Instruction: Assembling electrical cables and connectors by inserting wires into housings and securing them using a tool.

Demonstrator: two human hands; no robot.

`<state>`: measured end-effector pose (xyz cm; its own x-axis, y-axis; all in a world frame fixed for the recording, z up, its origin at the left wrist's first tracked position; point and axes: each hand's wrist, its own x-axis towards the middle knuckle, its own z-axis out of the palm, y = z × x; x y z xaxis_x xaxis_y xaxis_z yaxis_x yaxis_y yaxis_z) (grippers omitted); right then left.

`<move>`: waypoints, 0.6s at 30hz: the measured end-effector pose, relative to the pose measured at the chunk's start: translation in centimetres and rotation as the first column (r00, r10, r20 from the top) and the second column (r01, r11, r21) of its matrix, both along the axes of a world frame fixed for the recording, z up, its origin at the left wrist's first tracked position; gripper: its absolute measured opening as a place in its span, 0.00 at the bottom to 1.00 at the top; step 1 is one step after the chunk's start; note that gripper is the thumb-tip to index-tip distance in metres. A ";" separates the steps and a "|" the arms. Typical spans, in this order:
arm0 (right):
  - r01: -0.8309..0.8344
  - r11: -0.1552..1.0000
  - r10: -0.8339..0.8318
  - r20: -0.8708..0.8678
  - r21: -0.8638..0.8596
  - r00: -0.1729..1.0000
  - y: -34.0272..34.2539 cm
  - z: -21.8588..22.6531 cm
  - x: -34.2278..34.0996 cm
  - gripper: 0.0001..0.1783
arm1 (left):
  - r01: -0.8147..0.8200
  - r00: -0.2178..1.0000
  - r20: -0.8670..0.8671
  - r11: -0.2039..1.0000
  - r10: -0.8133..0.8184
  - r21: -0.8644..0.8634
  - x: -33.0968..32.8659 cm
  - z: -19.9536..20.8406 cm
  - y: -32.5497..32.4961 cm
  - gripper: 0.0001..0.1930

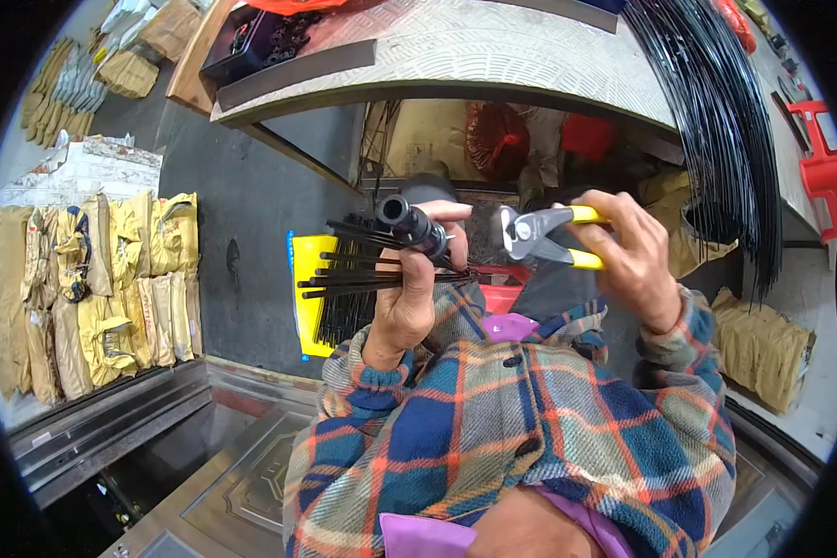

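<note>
My left hand [405,312] is closed around a black tubular hub [396,210], its round open end facing up. Thin black rods [335,281] fan out leftward from near this hand; how they join the hub is hidden by the fingers. To the right, my right hand [634,244] grips a pair of end-cutting pincers [537,230] by the yellow handles, which are spread apart. The metal jaws point left toward the hub, with a gap between them. Beneath the rods lies a yellow sheet [304,265] with a blue edge.
A worktable [530,46] spans the far side, bearing a dark bin [237,58] of small black parts. Long black rods [707,121] hang over its right end. Stacked tan sacks [130,298] lie at left, another packet [763,349] at right. A red stool [823,153] stands far right.
</note>
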<state>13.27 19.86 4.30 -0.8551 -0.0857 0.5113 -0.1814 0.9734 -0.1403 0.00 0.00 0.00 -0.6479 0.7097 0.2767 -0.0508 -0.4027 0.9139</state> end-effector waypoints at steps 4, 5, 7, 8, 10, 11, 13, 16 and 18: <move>-0.074 0.991 0.074 0.003 0.108 0.997 0.0 0.0 -0.8 0.09 | -0.011 0.994 -0.105 0.973 -0.013 -0.230 0.6 1.2 0.7 0.34; -0.061 0.991 0.052 0.073 0.116 0.996 -0.1 0.1 -1.0 0.11 | -0.046 0.996 -0.082 0.976 0.029 -0.214 0.6 1.4 0.6 0.34; -0.036 0.984 0.022 0.080 0.173 0.997 0.0 0.7 -1.4 0.14 | -0.049 0.998 -0.041 0.976 0.041 -0.211 0.6 0.9 0.4 0.34; -0.009 0.973 -0.010 0.083 0.229 0.997 0.1 1.0 -1.5 0.16 | -0.026 1.000 -0.015 0.980 0.024 -0.199 0.6 0.7 0.5 0.34; 0.048 0.934 -0.091 0.107 0.354 0.990 0.3 1.7 -1.5 0.21 | 0.006 1.000 0.013 0.982 -0.003 -0.187 0.6 0.7 0.6 0.33; 0.079 0.911 -0.122 0.082 0.405 0.989 0.3 2.0 -1.7 0.21 | 0.031 0.999 0.036 0.989 -0.026 -0.142 0.5 0.6 0.5 0.31; 0.086 0.898 -0.147 0.109 0.431 0.983 0.5 2.3 -1.7 0.22 | 0.050 0.997 0.056 0.993 -0.044 -0.105 0.4 0.3 0.8 0.28; 0.089 0.866 -0.124 0.038 0.492 0.992 0.8 3.0 -2.0 0.22 | 0.057 0.998 0.042 0.993 -0.053 -0.102 0.2 0.0 0.7 0.28; 0.049 0.828 -0.098 0.059 0.559 0.993 0.8 3.8 -2.0 0.21 | 0.005 1.000 0.007 0.987 -0.004 -0.161 0.4 0.0 0.8 0.31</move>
